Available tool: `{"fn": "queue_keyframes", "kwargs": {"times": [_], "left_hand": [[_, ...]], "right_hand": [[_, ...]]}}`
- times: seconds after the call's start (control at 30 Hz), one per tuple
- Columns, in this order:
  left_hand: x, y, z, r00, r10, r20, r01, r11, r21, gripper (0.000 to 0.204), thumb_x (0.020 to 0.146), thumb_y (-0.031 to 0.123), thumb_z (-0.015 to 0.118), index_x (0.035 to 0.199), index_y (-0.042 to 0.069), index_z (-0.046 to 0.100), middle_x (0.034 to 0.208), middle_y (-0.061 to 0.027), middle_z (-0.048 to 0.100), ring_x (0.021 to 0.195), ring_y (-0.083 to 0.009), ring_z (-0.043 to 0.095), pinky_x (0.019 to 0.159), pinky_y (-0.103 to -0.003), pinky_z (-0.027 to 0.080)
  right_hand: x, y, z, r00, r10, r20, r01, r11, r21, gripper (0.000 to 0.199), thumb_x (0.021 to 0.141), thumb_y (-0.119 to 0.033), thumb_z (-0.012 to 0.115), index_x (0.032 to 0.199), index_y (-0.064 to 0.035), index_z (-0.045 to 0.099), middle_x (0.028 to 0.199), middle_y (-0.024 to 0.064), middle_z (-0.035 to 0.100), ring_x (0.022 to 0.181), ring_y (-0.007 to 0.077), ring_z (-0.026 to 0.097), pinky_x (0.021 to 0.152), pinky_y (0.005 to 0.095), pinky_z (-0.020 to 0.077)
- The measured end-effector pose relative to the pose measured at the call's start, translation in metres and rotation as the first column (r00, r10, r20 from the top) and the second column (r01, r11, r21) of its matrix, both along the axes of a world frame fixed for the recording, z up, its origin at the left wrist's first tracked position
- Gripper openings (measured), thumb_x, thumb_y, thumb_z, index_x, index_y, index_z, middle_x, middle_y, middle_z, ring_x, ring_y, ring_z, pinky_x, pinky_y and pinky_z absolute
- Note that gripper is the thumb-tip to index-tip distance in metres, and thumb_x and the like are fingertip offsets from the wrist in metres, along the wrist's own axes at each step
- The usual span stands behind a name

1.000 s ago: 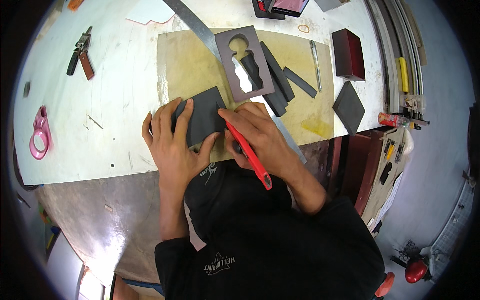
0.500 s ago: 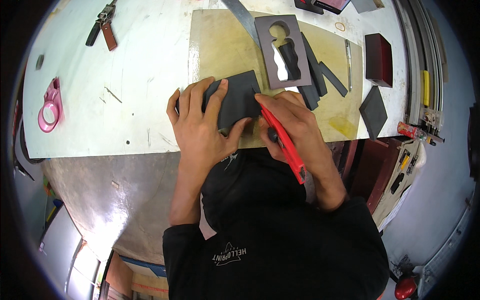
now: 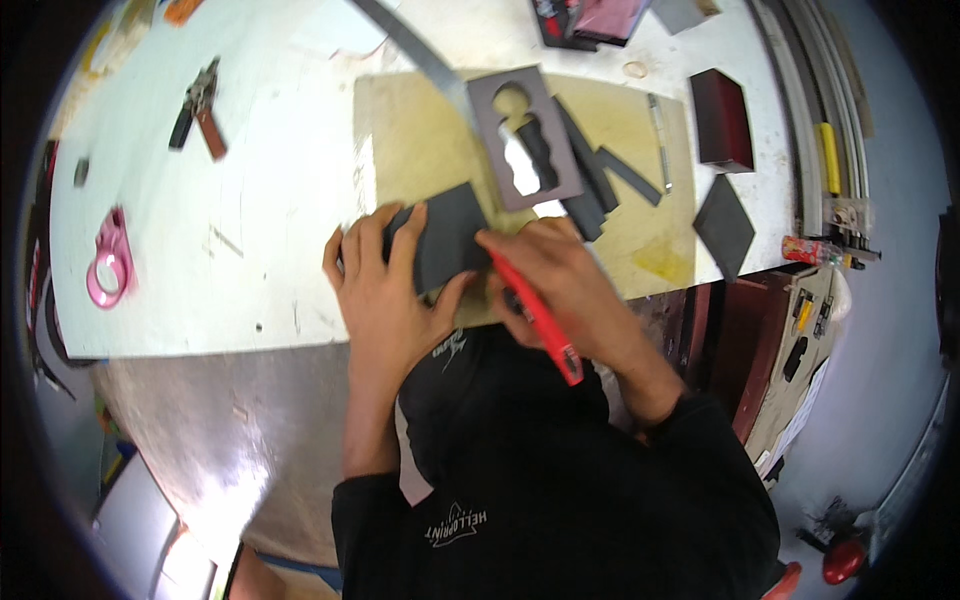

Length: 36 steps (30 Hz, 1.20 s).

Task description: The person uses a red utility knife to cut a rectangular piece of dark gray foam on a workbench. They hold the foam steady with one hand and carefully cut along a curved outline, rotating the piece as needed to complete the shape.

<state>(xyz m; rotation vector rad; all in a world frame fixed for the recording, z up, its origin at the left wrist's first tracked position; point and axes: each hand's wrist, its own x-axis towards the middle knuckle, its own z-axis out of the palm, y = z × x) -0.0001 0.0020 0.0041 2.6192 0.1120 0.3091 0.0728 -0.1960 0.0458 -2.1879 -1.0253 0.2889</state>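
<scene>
- The left hand held the dark grey block, fingers spread over its left part, thumb at its near edge.
- The right hand was closed around the red cutter; the cutter's front end pointed at the block's right edge. Blade contact could not be determined because of blur.
- The block was located on the near left part of the yellowish mat, which lay on the white bench.
- The pink tape dispenser lay well to the left of the mat.
- The dark flat panel was just right of the mat.
- On the right half of the mat: a short dark strip, longer dark strips and a slim pen.
- The grey cut-out frame was positioned at the mat's far middle.
- The dark red box stood beside the mat's far right side.
- The folding hand tool lay left of the mat.
- The metal rule extended beyond the mat's far edge.
</scene>
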Motion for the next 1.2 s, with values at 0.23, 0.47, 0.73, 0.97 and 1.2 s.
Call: {"fn": "queue_keyframes", "kwargs": {"times": [0.23, 0.47, 0.73, 0.97, 1.2], "left_hand": [[0.019, 0.011, 0.027, 0.982, -0.051, -0.183, 0.041, 0.997, -0.058, 0.084, 0.07, 0.037, 0.092, 0.141, 0.007, 0.06, 0.116, -0.0138, 0.064, 0.112, -0.033, 0.057, 0.103, -0.045, 0.04], [0.031, 0.043, 0.059, 0.935, -0.211, -0.284, 0.131, 0.952, -0.275, 0.053, 0.07, 0.018, 0.094, 0.111, 0.0, 0.067, 0.094, -0.0154, 0.068, 0.084, -0.0265, 0.067, 0.078, -0.039, 0.052], [-0.001, 0.039, 0.054, 0.976, -0.171, -0.132, 0.035, 0.726, -0.686, 0.036, 0.081, 0.003, 0.086, 0.107, -0.002, 0.062, 0.087, -0.0121, 0.073, 0.077, -0.0137, 0.07, 0.066, -0.028, 0.051], [-0.024, 0.025, 0.056, 0.982, -0.083, -0.171, -0.096, 0.559, -0.824, 0.033, 0.083, -0.002, 0.084, 0.11, -0.006, 0.067, 0.094, -0.0091, 0.073, 0.087, -0.0119, 0.069, 0.077, -0.027, 0.054], [-0.028, 0.017, 0.047, 0.996, -0.03, -0.083, -0.051, 0.574, -0.818, 0.031, 0.082, -0.003, 0.084, 0.108, -0.007, 0.067, 0.094, -0.0097, 0.073, 0.086, -0.012, 0.068, 0.075, -0.026, 0.054]], "right_hand": [[-0.01, -0.006, -0.01, 0.992, -0.038, 0.122, 0.027, 0.996, 0.088, 0.06, 0.073, -0.001, 0.078, 0.13, 0.0011, 0.063, 0.092, 0.0127, 0.065, 0.091, 0.0321, 0.063, 0.092, 0.0412, 0.0471], [-0.029, -0.013, -0.04, 0.999, -0.035, -0.003, 0.034, 0.948, 0.317, 0.056, 0.08, -0.006, 0.079, 0.133, 0.0006, 0.061, 0.105, 0.0156, 0.068, 0.092, 0.0315, 0.066, 0.09, 0.0421, 0.0502], [-0.045, -0.037, -0.05, 0.82, 0.314, -0.478, 0.027, 0.814, 0.581, 0.08, 0.087, -0.006, 0.079, 0.156, -0.0026, 0.038, 0.14, 0.0241, 0.062, 0.12, 0.032, 0.07, 0.107, 0.0426, 0.0528], [-0.046, -0.042, -0.023, 0.181, 0.71, -0.68, 0.263, 0.632, 0.729, 0.073, 0.105, -0.013, 0.051, 0.164, 0.0034, 0.011, 0.148, 0.041, 0.047, 0.117, 0.0512, 0.067, 0.109, 0.0603, 0.0481], [-0.047, -0.046, 0.017, -0.066, 0.537, -0.841, 0.487, 0.753, 0.443, 0.062, 0.108, -0.011, 0.052, 0.161, 0.004, 0.023, 0.119, 0.0295, 0.066, 0.072, 0.0272, 0.075, 0.051, 0.0313, 0.0598]]}}
